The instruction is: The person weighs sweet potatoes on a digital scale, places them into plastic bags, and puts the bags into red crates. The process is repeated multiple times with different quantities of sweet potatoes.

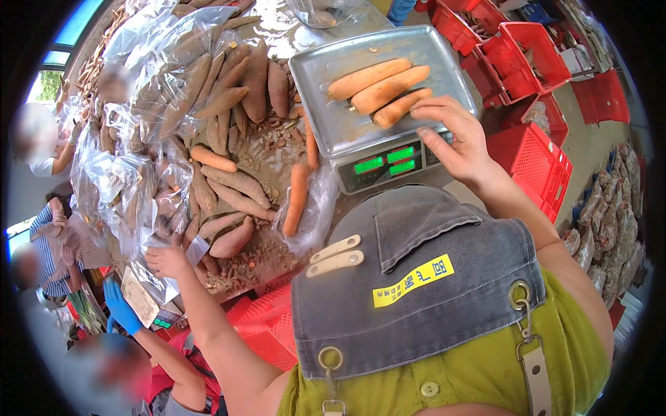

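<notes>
The nearer right grip (454, 139), thumb and fingers apart, has the lowest tapered orange root (401, 109) just leftward, slanting up-right.

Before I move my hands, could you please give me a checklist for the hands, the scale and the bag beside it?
1. Three orange roots on the metal tray: ok.
2. Scale display lit: ok, green.
3. Right hand away from the tray: not ok, fingers reach over it.
4. Left hand holding something firmly: cannot tell.
5. Clear bag beside the scale free of roots: not ok, one lies in or on it.
</notes>
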### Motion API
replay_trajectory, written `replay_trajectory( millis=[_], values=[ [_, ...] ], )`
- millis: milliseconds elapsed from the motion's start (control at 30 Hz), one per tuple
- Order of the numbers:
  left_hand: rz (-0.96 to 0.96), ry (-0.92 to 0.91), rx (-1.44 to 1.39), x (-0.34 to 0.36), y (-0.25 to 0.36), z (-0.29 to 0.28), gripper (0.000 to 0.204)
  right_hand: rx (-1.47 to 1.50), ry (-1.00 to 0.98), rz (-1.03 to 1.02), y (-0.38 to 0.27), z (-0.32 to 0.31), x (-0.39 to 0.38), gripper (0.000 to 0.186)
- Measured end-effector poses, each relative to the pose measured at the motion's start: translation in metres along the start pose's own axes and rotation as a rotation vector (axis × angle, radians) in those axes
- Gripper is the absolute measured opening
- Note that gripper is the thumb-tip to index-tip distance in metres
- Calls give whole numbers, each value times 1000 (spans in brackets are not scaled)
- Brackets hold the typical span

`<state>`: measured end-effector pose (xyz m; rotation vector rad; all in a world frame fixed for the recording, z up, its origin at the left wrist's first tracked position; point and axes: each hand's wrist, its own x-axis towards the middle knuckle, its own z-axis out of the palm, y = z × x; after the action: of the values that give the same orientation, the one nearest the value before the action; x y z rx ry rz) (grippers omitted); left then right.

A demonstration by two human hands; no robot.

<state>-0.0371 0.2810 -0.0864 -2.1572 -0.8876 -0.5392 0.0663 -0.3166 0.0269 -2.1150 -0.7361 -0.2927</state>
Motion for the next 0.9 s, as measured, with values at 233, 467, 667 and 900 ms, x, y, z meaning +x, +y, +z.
replay_trajectory(
  millis=[233,467,667,900],
  values=[
    [-24,-226,-222,-6,-33,46,26,116,-49,15,-16,23,13,21],
    [-168,-187,-203,-20,-15,42,51,286,-78,109,-34,46,13,19],
    [-49,-539,-495,-39,-37,92,23,320,-157,89,-43,54,12,17],
    [-128,-329,-690,-45,-14,82,22,464,-256,220,-55,62,8,19]
  ],
)
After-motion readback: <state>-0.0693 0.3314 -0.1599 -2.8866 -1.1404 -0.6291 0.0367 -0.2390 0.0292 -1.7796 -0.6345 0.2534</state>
